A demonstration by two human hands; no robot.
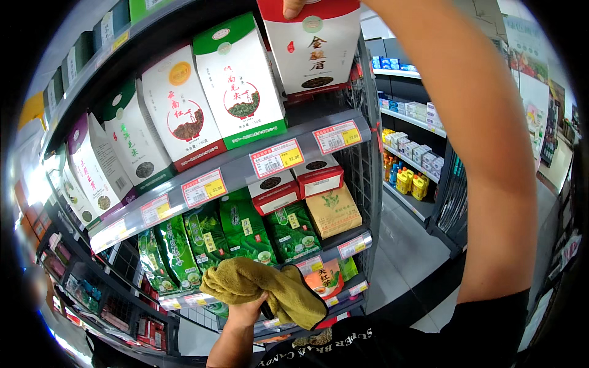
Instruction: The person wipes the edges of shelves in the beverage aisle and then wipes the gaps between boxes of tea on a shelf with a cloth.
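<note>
My left hand (246, 309) grips a folded olive-green cloth (257, 280) with dark edging, in front of the lower shelf. At the top edge of the view, the thumb of my right hand (293, 6) lies on the upper front of a white tea box (317, 55) with a red top. The rest of that hand is out of view, and my raised right arm arches over the right side. This box is at the right end of the upper shelf. Left of it stand a white box with a green top (239, 83) and a white box with a red base (181, 106).
Price tags line the upper shelf's edge (239, 170). Below are green tea bags (244, 230), small red-and-white boxes (276, 191) and a brown paper package (333, 211). Another shelf unit with yellow bottles (412, 184) stands right, across the tiled floor (405, 257). A blurred person (41, 290) is far left.
</note>
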